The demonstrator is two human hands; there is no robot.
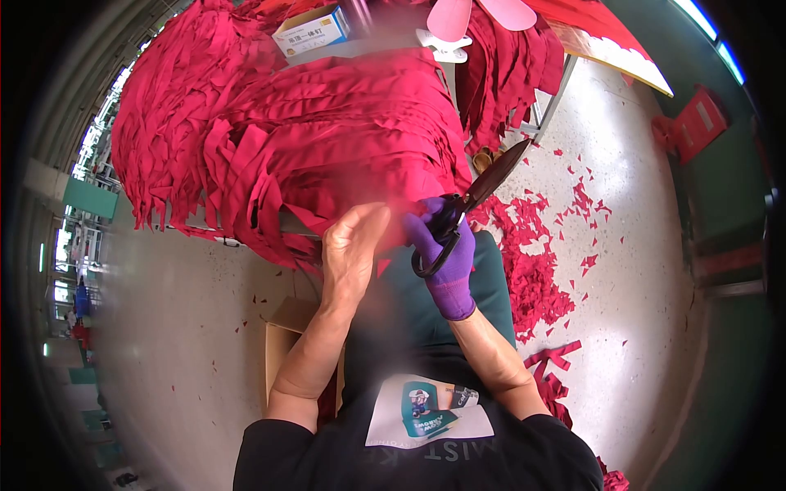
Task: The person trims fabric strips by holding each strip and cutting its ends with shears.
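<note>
Long red fabric strips (pixel 352 123) lie in a thick layered pile and hang over the near edge of the table. My left hand (pixel 354 241) is bare, its fingers bent together at the pile's lower edge; a blur beside the fingertips hides what they hold, if anything. On my right hand (pixel 446 254) is a purple glove. That hand is wrapped round the black handles of large scissors (pixel 495 176), whose dark blades point up and to the right, past the pile. Some red fabric shows beside the gloved fingers.
A small white and blue box (pixel 311 33) sits at the back of the table. Red scraps (pixel 532 282) litter the floor at right. A cardboard box (pixel 282 352) stands below my left arm. Pink rounded pieces (pixel 450 18) are at the top.
</note>
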